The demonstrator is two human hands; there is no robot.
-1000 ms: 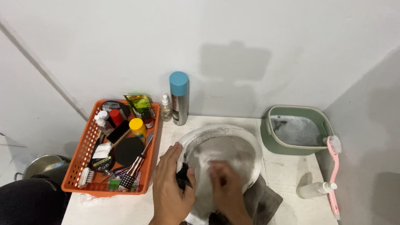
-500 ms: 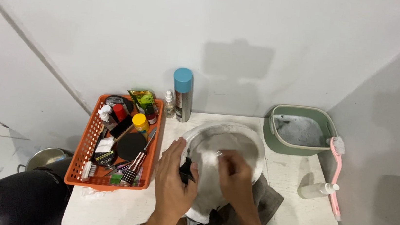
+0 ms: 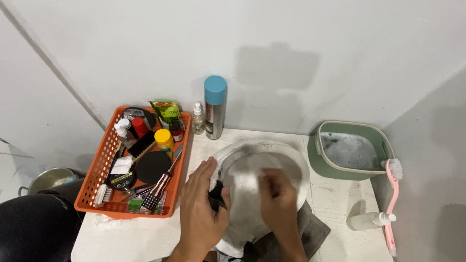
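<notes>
Pan [image 3: 276,158] tilted up: left hand [image 3: 201,210] clamps its black handle [image 3: 216,195] steady, so right hand [image 3: 277,201] presses fingertips inside.

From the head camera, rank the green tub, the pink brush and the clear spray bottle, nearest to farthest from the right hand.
From the right hand:
1. Clear spray bottle, lying to its right.
2. Green tub, up and to the right, by the wall.
3. Pink brush, along the table's right edge.

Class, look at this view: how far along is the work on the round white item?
Done: the green basin already holds sudsy water, and a grey cloth lies underneath. In hand: the left hand steadies the round white item while the right hand rubs its surface. Left: grey smudges show there; the pink brush lies aside.
</notes>
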